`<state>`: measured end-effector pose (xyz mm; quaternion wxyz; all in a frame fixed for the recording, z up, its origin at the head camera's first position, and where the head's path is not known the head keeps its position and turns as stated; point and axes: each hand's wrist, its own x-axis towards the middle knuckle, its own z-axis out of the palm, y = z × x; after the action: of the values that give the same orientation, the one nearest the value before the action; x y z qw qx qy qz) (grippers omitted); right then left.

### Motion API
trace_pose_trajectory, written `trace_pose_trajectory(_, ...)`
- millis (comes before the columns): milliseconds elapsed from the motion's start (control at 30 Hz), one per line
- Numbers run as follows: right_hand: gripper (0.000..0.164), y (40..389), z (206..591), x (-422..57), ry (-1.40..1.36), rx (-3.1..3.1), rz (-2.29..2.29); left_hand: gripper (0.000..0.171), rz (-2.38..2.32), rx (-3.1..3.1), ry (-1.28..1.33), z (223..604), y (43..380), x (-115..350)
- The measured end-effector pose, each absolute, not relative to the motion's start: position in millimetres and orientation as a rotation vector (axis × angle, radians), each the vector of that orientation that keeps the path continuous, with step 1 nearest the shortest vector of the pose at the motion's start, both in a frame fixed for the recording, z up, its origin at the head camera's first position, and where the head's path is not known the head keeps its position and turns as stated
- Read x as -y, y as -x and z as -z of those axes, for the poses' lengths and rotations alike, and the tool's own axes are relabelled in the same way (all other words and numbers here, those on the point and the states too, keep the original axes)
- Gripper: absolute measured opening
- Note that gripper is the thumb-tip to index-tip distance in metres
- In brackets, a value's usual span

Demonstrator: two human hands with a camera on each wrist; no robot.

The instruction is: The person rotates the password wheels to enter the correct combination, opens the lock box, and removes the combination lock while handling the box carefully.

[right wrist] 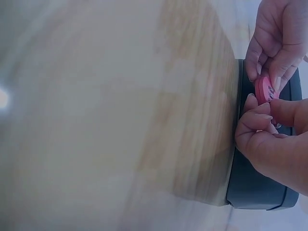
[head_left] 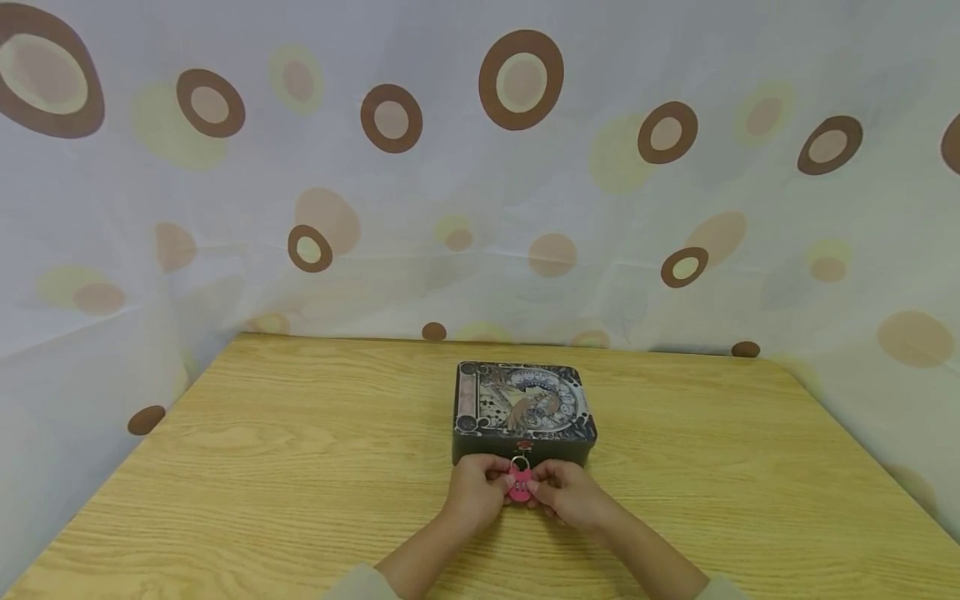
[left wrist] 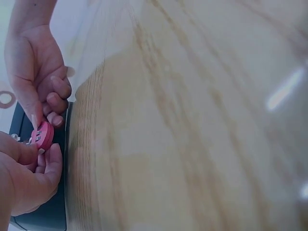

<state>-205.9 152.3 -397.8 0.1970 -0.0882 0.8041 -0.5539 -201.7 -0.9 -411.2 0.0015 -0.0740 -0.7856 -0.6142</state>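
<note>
Box (head_left: 537, 402) closed, inside hidden; left hand (head_left: 476, 487), right hand (head_left: 573, 493): grip pinching pink padlock (head_left: 520, 485).

left forearm (head_left: 426, 543): bare, slants up and inward from bottom of head view
left hand (head_left: 472, 490): pinch grip, thumb (head_left: 503, 483) on near side, pointing inward
right forearm (head_left: 651, 550): bare, slants inward, roughly mirrors left
right hand (head_left: 573, 496): pinch grip, thumb inward too, other fingers loosely curled
hand spacing: just beside each other, fingertips nearly meeting
</note>
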Motion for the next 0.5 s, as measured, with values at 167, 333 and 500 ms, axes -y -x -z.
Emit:
trace_pose_trajectory(167,0.017,206.6,398.7,-152.2,0.264,-2.254,1.543,0.009,1.923,2.472,0.226,410.6,201.6,0.4)
trace_pose_trajectory(333,0.017,207.4,398.5,-151.5,0.247,-2.27,1.521,0.009,1.921,2.476,0.222,411.0,202.0,-0.4)
trace_pose_trajectory(500,0.018,206.4,397.0,-151.0,0.255,-2.314,1.487,0.01,1.919,2.491,0.216,411.4,202.6,-0.9)
